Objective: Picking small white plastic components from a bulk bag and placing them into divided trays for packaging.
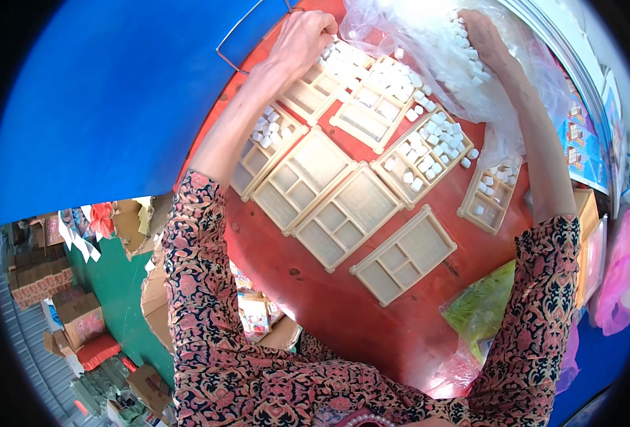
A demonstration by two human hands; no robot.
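My left hand point(302, 37) reaches to the far side of a round red table point(329, 299), fingers curled over small white cubes point(343, 60) lying in a cream compartment tray point(322, 82). My right hand point(482, 35) is inside a clear plastic bag point(429, 50) full of the same white cubes, fingers bent among them. Several cream divided trays cover the table: some hold cubes point(429, 146), others sit bare, such as one in the middle point(347, 213) and one nearest me point(404, 252).
A small tray point(489, 196) with a few cubes sits at the right by the bag. A green plastic bag point(482, 306) and pink bags point(621, 277) lie at the right. Cardboard boxes point(80, 317) are stacked on the floor at the left. A wire frame point(240, 32) pokes past the table's far edge.
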